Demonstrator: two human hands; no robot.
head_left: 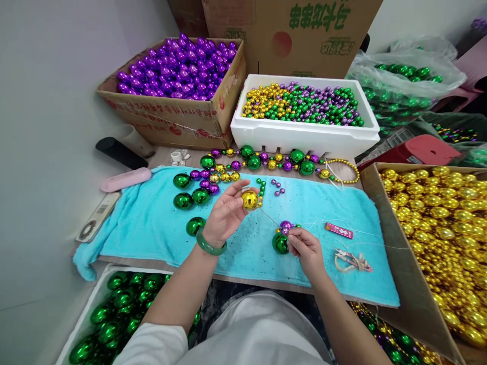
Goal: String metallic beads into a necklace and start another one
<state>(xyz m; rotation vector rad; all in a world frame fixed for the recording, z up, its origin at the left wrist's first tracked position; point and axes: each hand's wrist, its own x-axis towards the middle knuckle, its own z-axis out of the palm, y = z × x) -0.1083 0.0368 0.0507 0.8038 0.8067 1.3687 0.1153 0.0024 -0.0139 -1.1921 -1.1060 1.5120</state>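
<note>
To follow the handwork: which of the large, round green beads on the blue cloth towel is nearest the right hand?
The shiny green bead beside the right hand, next to the round purple beads; the towel's other large green beads lie farther left.

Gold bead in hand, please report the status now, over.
Left hand holding gold bead. Right hand pinched closed at purple bead. Thread between them. Scissors off right, not between hands.
</note>
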